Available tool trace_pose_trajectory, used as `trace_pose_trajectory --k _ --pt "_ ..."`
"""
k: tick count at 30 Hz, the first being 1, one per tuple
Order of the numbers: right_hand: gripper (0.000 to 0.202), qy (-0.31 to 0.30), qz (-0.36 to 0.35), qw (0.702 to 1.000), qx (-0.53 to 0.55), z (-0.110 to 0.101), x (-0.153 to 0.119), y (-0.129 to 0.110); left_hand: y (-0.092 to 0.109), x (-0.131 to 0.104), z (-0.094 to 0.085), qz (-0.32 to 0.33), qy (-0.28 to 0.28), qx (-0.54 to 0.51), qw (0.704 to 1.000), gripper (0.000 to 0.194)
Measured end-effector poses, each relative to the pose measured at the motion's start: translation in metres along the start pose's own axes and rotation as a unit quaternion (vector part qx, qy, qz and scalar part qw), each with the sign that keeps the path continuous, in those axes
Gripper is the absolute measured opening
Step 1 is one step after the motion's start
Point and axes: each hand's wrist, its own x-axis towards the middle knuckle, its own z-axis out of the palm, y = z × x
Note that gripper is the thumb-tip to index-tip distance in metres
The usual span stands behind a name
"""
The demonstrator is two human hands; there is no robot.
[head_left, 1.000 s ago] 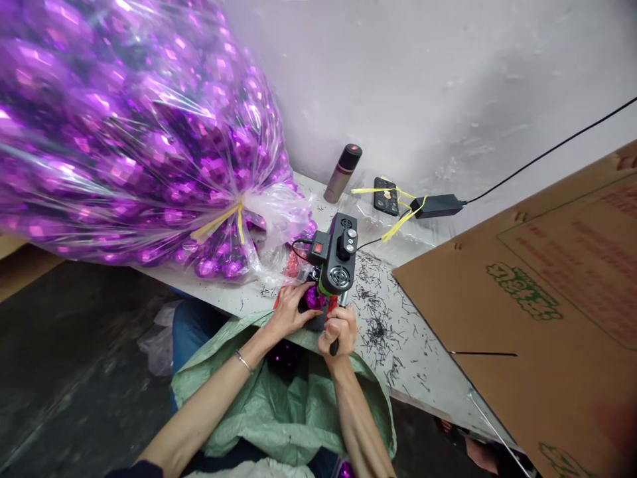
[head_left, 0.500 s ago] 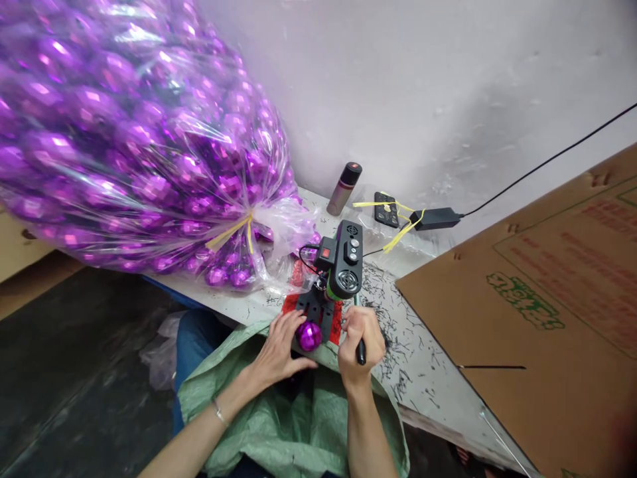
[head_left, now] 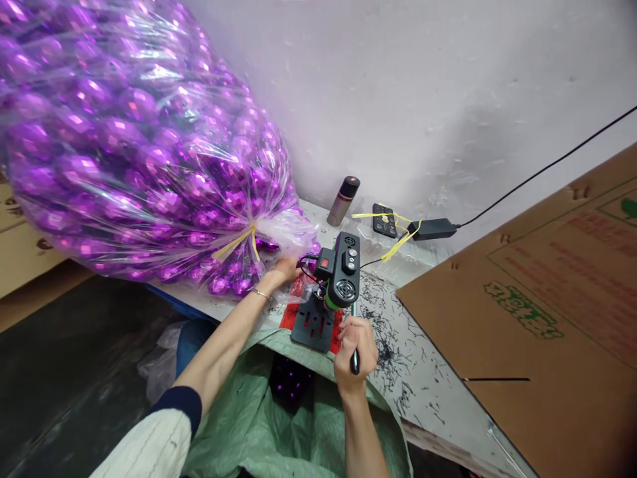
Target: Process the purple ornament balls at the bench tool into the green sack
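My right hand (head_left: 357,345) is closed round the black-tipped lever handle (head_left: 355,362) of a small black bench drill press (head_left: 346,269). The press's slotted base plate (head_left: 312,324) has nothing lying on it. My left hand (head_left: 285,271) reaches past the press's left side to the mouth of a big clear plastic bag (head_left: 283,229) full of shiny purple faceted balls (head_left: 166,202). Plastic film and the press hide its fingertips. Below the table edge, a green woven sack (head_left: 233,418) lies open across my lap, with purple glints from balls (head_left: 291,382) inside.
Black shavings (head_left: 393,345) litter the white table to the right. Behind the press are a dark-capped bottle (head_left: 343,200), a black phone-like item (head_left: 385,220), yellow ties (head_left: 395,245) and a black power adapter (head_left: 434,229). A large cardboard box (head_left: 547,292) stands at right.
The purple ball has left the base plate. My left hand has moved from the plate up to the bag's mouth. My right hand stays on the lever handle.
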Motion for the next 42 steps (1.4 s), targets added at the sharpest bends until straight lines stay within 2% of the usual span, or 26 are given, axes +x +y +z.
trace_pose_trajectory --k 2,5,8,10,12,14,16,18,21,25,27,28,32,34,36,42 --pt "0.028 -0.001 -0.008 1.000 -0.004 0.000 -0.001 0.001 0.002 0.001 0.004 -0.008 -0.014 -0.011 1.000 0.021" --pt "0.027 -0.009 -0.017 1.000 -0.009 0.000 -0.002 0.002 0.001 -0.013 -0.002 -0.019 -0.018 -0.022 0.999 0.034" --pt "0.028 -0.009 -0.018 1.000 -0.012 0.000 -0.001 0.001 -0.001 -0.043 -0.016 -0.047 -0.001 -0.080 0.996 0.052" --pt "0.028 -0.001 -0.017 1.000 -0.011 0.001 0.000 0.000 0.000 -0.069 -0.025 -0.072 0.002 -0.183 0.980 0.063" --pt "0.028 0.003 -0.013 1.000 -0.010 0.002 0.001 -0.001 0.005 -0.095 -0.032 -0.088 -0.013 -0.322 0.943 0.074" --pt "0.027 0.001 -0.011 1.000 -0.009 0.002 0.002 -0.002 0.010 -0.118 -0.034 -0.104 -0.030 -0.458 0.882 0.078" --pt "0.028 -0.002 -0.012 1.000 -0.008 0.001 0.003 -0.003 0.015 -0.136 -0.032 -0.127 -0.039 -0.561 0.817 0.069" --pt "0.028 -0.005 -0.013 1.000 -0.009 0.000 0.004 -0.003 0.018 -0.151 -0.025 -0.156 -0.030 -0.616 0.771 0.056" --pt "0.028 -0.007 -0.008 1.000 -0.013 -0.001 0.008 -0.004 0.023 -0.166 -0.008 -0.198 -0.014 -0.640 0.742 0.039" --pt "0.029 -0.011 -0.004 1.000 -0.017 -0.003 0.013 -0.007 0.030 -0.172 0.014 -0.235 -0.040 -0.648 0.723 0.033" --pt "0.029 -0.017 -0.006 1.000 -0.022 -0.004 0.015 -0.008 0.034 -0.169 0.023 -0.233 -0.044 -0.634 0.736 0.036" --pt "0.028 -0.020 -0.009 0.999 -0.023 -0.005 0.015 -0.008 0.035 -0.166 0.027 -0.223 -0.035 -0.618 0.753 0.039" --pt "0.028 -0.031 -0.014 0.999 -0.022 -0.006 0.015 -0.008 0.040 -0.155 0.040 -0.133 0.048 -0.477 0.867 0.053" --pt "0.027 -0.036 -0.013 0.999 -0.022 -0.007 0.014 -0.007 0.040 -0.152 0.046 -0.091 0.067 -0.402 0.909 0.052" --pt "0.027 -0.040 -0.013 0.999 -0.022 -0.008 0.013 -0.006 0.040 -0.151 0.050 -0.066 0.071 -0.357 0.929 0.048" --pt "0.026 -0.042 -0.012 0.999 -0.027 -0.009 0.012 -0.006 0.037 -0.153 0.055 -0.024 0.079 -0.268 0.960 0.048"
